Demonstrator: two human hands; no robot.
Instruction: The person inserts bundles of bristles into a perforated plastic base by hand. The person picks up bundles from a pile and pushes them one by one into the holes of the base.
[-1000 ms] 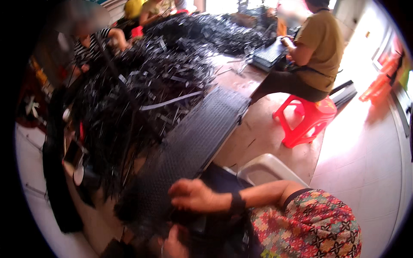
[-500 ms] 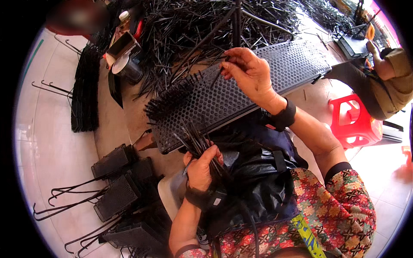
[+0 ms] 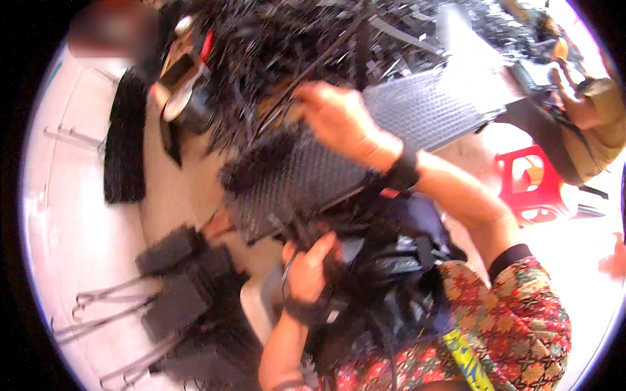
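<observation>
A long black board with rows of holes [image 3: 417, 98] lies slanted across the middle of the view. A dense cluster of short black strips [image 3: 264, 159] stands up from its left part. Over the board's far edge, beside that cluster, my right hand [image 3: 342, 120] is smeared by motion, and whether its fingers hold a strip does not show. Below the board's near left corner, my left hand [image 3: 308, 270] is closed around a bundle of thin black strips [image 3: 297, 228], which is blurred. Both wrists wear black bands.
A big heap of loose black strips [image 3: 293, 45] lies beyond the board. A cup [image 3: 186, 107] stands at its left. Black boards with hooked wire rods [image 3: 176, 293] are stacked at lower left. A red stool [image 3: 531, 182] and another person's arm [image 3: 577, 104] are at right.
My right hand has moved left across the board, toward the cluster of strips. My left hand keeps the bundle in nearly the same place. The whole view is now blurred.
</observation>
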